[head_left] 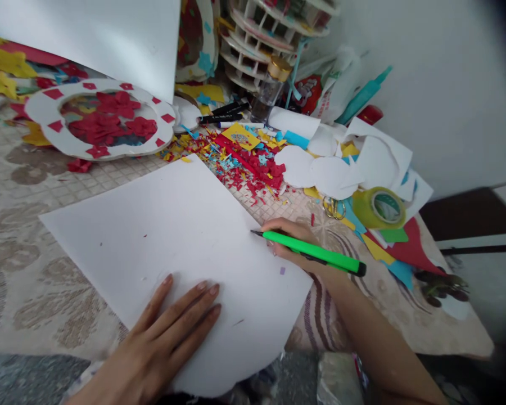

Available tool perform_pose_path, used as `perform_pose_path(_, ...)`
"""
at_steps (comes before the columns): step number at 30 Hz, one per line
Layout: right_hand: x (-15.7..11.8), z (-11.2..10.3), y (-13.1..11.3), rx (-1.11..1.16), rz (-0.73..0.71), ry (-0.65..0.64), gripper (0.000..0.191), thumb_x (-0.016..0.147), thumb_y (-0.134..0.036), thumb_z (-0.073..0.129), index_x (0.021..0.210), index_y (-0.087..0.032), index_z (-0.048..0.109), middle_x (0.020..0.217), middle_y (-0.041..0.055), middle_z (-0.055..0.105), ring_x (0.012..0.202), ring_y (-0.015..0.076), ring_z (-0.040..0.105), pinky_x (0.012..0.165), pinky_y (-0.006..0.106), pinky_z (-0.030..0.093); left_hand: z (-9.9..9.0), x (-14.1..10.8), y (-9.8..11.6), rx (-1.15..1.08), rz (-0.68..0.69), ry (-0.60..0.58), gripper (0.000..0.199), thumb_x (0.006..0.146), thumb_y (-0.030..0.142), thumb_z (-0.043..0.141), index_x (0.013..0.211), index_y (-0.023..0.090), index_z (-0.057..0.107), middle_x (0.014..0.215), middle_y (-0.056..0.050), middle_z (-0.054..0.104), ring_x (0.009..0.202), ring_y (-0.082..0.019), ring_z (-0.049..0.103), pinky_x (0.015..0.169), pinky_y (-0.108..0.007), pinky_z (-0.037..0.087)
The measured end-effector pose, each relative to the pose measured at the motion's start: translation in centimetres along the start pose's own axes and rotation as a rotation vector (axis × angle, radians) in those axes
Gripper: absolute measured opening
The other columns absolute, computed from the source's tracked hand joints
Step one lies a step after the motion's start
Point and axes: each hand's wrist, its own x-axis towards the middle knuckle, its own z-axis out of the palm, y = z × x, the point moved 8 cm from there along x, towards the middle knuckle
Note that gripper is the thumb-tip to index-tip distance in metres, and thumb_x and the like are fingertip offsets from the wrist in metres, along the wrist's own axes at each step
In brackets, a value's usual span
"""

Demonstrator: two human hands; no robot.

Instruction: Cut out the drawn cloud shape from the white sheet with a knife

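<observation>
A large white sheet (202, 236) lies at an angle on the patterned tablecloth, its lower edge cut unevenly and a few tiny scraps on it. My left hand (168, 332) rests flat on its lower left part, fingers spread, holding nothing. At the sheet's right edge my right hand (295, 242) grips a green utility knife (320, 254). The knife's dark tip points left, over the paper; whether it touches the surface is unclear. Part of the right hand's fingers is hidden behind the knife.
Behind the sheet lie colourful paper scraps (244, 169) and a white frame with red flowers (50, 115). A glass bottle (265, 93), white cutouts (333, 175) and a tape roll (379, 207) are at the back and right. Scissors (441, 286) lie near the right edge.
</observation>
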Motion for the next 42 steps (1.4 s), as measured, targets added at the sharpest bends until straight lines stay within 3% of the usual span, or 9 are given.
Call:
perform_pose_path(7, -1.4, 0.0, 2.9, 0.278, 0.178, 0.197, 0.016, 0.089, -0.025, 0.060, 0.103, -0.020, 0.065, 0.073, -0.0015, 0.066, 0.051, 0.0089, 0.061, 0.047, 0.019, 0.049, 0.1, 0.0, 0.1, -0.017, -0.004, 0.033, 0.070, 0.085, 0.008, 0.037, 0.154, 0.016, 0.031, 0.158, -0.006, 0.036, 0.149, -0.023, 0.026, 0.124, -0.052, -0.003)
perform_pose_path(18, 2.3, 2.0, 1.6, 0.242, 0.066, -0.007, 0.019, 0.087, -0.017, 0.060, 0.105, -0.021, 0.065, 0.077, -0.0007, 0.065, 0.063, 0.0106, 0.061, 0.058, 0.022, 0.050, -0.1, 0.1, 0.2, 0.010, -0.047, 0.032, 0.064, 0.086, 0.007, 0.038, 0.150, 0.018, 0.040, 0.158, -0.005, 0.036, 0.150, -0.024, 0.021, 0.123, -0.054, -0.002)
perform_pose_path(30, 2.6, 2.0, 0.8, 0.266, 0.052, -0.017, 0.018, 0.087, -0.019, 0.059, 0.105, -0.020, 0.062, 0.079, -0.0015, 0.062, 0.064, 0.0095, 0.059, 0.060, 0.022, 0.048, 0.0, 0.1, 0.1, -0.019, -0.016, 0.068, 0.062, 0.087, 0.007, 0.038, 0.148, 0.014, 0.040, 0.156, -0.009, 0.040, 0.149, -0.026, 0.022, 0.122, -0.056, -0.003)
perform_pose_path(35, 2.9, 1.7, 0.1, 0.189, 0.082, -0.051, 0.017, 0.085, -0.019, 0.058, 0.102, -0.020, 0.061, 0.080, -0.0016, 0.062, 0.066, 0.0097, 0.059, 0.062, 0.022, 0.045, -0.1, 0.2, 0.1, -0.007, -0.034, 0.046, 0.069, 0.083, 0.000, 0.036, 0.150, 0.016, 0.038, 0.156, -0.006, 0.039, 0.149, -0.024, 0.024, 0.123, -0.055, -0.001)
perform_pose_path(42, 3.3, 2.0, 0.0, 0.114, 0.059, -0.102, 0.018, 0.084, -0.020, 0.057, 0.101, -0.020, 0.063, 0.079, -0.0019, 0.063, 0.067, 0.0106, 0.059, 0.063, 0.023, 0.044, 0.0, 0.2, 0.0, 0.000, -0.037, 0.040, 0.068, 0.084, 0.002, 0.038, 0.150, 0.017, 0.039, 0.157, -0.006, 0.039, 0.149, -0.023, 0.024, 0.123, -0.054, -0.002)
